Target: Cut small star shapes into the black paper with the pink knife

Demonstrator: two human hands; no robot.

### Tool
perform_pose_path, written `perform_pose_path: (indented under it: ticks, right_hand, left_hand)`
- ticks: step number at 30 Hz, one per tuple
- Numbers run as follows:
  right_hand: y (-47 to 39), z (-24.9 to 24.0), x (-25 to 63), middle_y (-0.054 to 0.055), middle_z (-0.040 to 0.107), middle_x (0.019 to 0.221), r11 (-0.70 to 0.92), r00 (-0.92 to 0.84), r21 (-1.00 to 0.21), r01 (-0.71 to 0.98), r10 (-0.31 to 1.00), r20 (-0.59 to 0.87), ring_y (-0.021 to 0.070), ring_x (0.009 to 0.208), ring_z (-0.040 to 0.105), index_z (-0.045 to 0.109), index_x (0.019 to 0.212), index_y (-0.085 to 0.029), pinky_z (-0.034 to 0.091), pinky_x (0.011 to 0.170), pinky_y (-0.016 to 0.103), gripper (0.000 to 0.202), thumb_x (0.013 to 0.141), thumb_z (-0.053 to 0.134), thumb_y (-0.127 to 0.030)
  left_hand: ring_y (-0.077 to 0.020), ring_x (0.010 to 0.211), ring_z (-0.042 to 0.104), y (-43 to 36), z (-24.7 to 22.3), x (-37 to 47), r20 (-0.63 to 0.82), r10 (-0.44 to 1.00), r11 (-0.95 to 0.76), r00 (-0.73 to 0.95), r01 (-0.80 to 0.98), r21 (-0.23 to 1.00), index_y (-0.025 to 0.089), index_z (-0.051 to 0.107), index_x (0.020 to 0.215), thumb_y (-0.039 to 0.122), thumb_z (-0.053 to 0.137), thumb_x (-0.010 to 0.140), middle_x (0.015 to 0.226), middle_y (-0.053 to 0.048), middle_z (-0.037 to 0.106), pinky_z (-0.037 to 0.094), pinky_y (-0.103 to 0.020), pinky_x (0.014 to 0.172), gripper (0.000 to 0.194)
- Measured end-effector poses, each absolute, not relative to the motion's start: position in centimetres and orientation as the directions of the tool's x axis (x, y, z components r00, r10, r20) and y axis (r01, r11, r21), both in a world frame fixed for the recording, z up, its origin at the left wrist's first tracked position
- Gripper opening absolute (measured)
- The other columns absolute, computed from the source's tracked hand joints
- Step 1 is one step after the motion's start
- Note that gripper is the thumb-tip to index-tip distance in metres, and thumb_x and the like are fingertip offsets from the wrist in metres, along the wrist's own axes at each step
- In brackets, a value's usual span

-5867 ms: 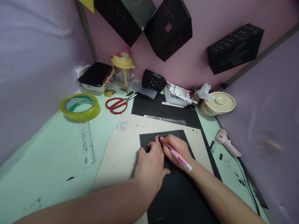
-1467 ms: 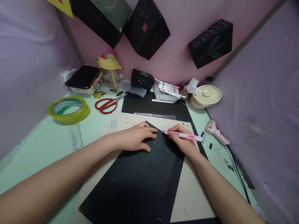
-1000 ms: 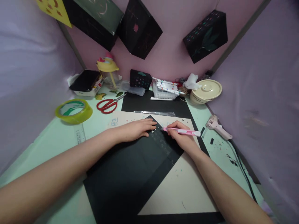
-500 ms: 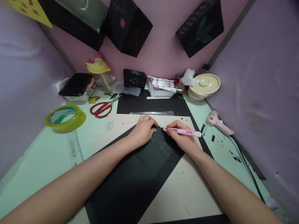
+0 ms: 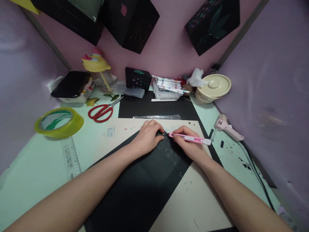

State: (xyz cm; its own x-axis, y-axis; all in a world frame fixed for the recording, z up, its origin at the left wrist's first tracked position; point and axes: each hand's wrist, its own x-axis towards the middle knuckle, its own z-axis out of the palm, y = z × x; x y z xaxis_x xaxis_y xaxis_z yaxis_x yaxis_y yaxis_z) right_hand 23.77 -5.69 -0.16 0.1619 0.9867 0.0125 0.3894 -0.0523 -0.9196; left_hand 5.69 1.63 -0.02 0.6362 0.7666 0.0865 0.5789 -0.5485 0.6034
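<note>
My right hand (image 5: pixel 189 141) is closed around a slim pink and white craft knife (image 5: pixel 193 138). Its dark tip points left and meets the far corner of a large sheet of black paper (image 5: pixel 135 177). On that same corner my left hand (image 5: pixel 148 135) presses down, fingers curled and thumb bent, just left of the tip. A tiny pale spot shows between thumb and forefinger, too small to name. Faint star outlines (image 5: pixel 170 151) are marked on the black sheet near both hands. Beneath it lies a beige board (image 5: pixel 178 203) with small paper scraps on it.
Red-handled scissors (image 5: pixel 101 112), a yellow-green tape roll (image 5: pixel 77 125) and a clear ruler (image 5: pixel 71 158) lie at left. White markers (image 5: pixel 169 84) fill a clear box at the back. Right stand a lidded cream bowl (image 5: pixel 205 96) and a pink glue gun (image 5: pixel 229 129) with its cord.
The camera view has shifted slightly, so the surroundings appear moved. My left thumb and forefinger have shifted a little at the paper's corner. The knife tip stays near the same spot.
</note>
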Motion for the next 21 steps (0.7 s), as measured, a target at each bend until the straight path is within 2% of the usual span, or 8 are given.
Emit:
perform_pose_path:
  ticks: [5, 7, 21]
  right_hand:
    - [-5.68, -0.2, 23.65, 0.0, 0.064, 0.075, -0.036, 0.157, -0.911, 0.411, 0.987, 0.032, 0.0158, 0.067, 0.056, 0.064, 0.078, -0.022, 0.041, 0.059, 0.027, 0.006, 0.08, 0.059, -0.025]
    - [-5.71, -0.19, 23.59, 0.0, 0.065, 0.075, -0.03, 0.154, -0.91, 0.414, 0.987, 0.038, 0.0161, 0.068, 0.056, 0.065, 0.078, -0.022, 0.041, 0.06, 0.027, 0.006, 0.08, 0.059, -0.025]
    - [-5.56, -0.46, 23.31, 0.0, 0.066, 0.075, -0.015, 0.157, -0.925, 0.379, 0.986, 0.048, 0.0164, 0.07, 0.058, 0.064, 0.078, -0.022, 0.042, 0.06, 0.027, 0.008, 0.081, 0.06, -0.028]
  left_hand:
    - [-0.023, 0.097, 0.05, 1.17, -0.13, 6.26, 0.123, 0.806, -0.537, 0.579, 0.627, 0.564, 0.021, 0.067, 0.085, 0.022, 0.063, 0.084, 0.092, -0.004, 0.058, 0.042, -0.037, 0.089, 0.005]
    - [-0.023, 0.096, 0.051, 0.95, -0.26, 6.53, 0.129, 0.819, -0.526, 0.558, 0.644, 0.556, 0.021, 0.066, 0.08, 0.021, 0.059, 0.085, 0.091, -0.004, 0.058, 0.043, -0.038, 0.087, 0.008]
    - [-0.0228, 0.094, 0.05, 1.04, -0.5, 6.54, 0.168, 0.819, -0.544, 0.549, 0.648, 0.533, 0.019, 0.063, 0.077, 0.017, 0.055, 0.083, 0.089, -0.005, 0.056, 0.043, -0.037, 0.087, 0.01]
